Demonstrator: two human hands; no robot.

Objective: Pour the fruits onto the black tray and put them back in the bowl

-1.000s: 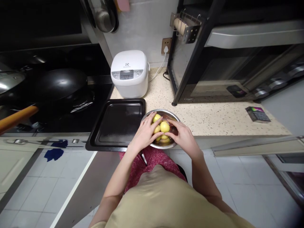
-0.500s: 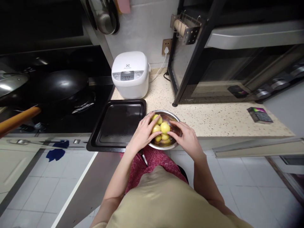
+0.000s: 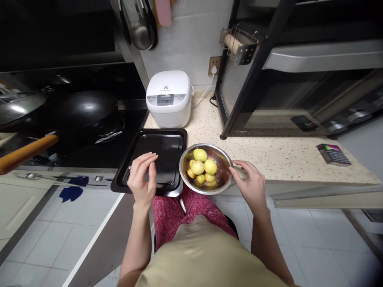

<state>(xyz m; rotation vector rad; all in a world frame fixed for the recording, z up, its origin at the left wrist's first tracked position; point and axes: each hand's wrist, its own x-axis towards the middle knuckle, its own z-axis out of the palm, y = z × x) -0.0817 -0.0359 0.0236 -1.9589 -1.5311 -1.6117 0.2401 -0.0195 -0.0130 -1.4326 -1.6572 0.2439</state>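
Note:
A round steel bowl (image 3: 223,150) holds several yellow-green round fruits (image 3: 198,168), some browner than others; their exact kind is not clear. At the bowl's right side, my right hand (image 3: 251,187) pinches the rim between thumb and fingers. My left hand (image 3: 143,179) hovers over the front part of a black baking tray (image 3: 163,149), fingers loosely curved and thumb apart, with nothing visible in it. The tray lies just left of the bowl, and its surface is bare where I can see it.
Behind the tray stands a white rice cooker (image 3: 169,99). On the left, a wok (image 3: 85,107) sits on the stove, and a wooden handle (image 3: 28,153) juts toward me. An oven (image 3: 278,101) and a small dark box (image 3: 333,154) are to the right.
Both hands have come away from the fruits. The left has moved left over the tray, while the right has shifted to the bowl's rim. The fruits remain in the bowl.

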